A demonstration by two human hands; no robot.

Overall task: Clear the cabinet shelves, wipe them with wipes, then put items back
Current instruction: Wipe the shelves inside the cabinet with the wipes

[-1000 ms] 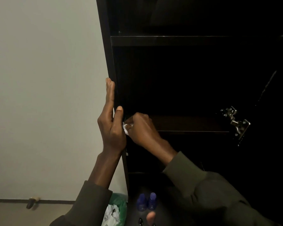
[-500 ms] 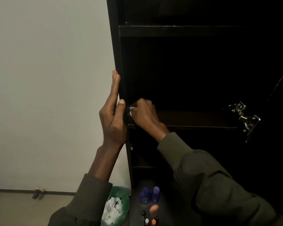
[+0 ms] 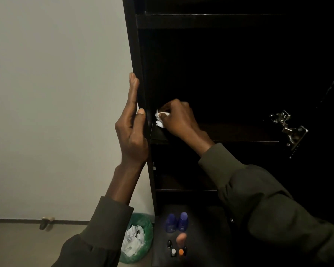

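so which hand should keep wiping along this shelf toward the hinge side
Right. The right hand already grips the white wipe at the left end of the shelf, inside the cabinet. The left hand lies flat on the side panel, outside, holding no wipe.

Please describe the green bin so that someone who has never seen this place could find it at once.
Find the tall dark cabinet standing against the pale wall. On the floor at the foot of its left side sits the green bin, beside the blue bottles. It alone is green, and it holds crumpled white wipes.
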